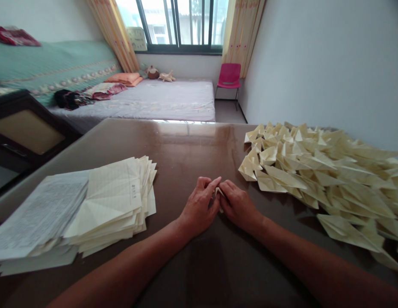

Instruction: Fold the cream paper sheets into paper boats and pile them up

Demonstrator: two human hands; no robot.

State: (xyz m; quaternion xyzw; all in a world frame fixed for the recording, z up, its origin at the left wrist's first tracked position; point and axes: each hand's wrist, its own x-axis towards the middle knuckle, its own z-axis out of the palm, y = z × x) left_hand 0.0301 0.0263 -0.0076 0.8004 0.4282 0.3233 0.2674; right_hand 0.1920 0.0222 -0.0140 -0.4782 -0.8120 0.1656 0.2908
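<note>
Near the middle of the brown table [186, 158], my left hand [201, 207] and my right hand [239, 205] meet over a small folded piece of paper [219, 192]. Both hands are closed on it, and the fingers hide most of its shape. To the left lies a stack of creased, lined cream sheets [112, 192], with a stack of printed sheets [41, 214] beside it. A large heap of folded cream paper pieces [320, 162] covers the right side of the table.
Beyond the table stand a bed [173, 98] and a pink chair [229, 76] below the window. A dark cabinet [28, 128] is at the left, and a white wall [320, 64] rises on the right.
</note>
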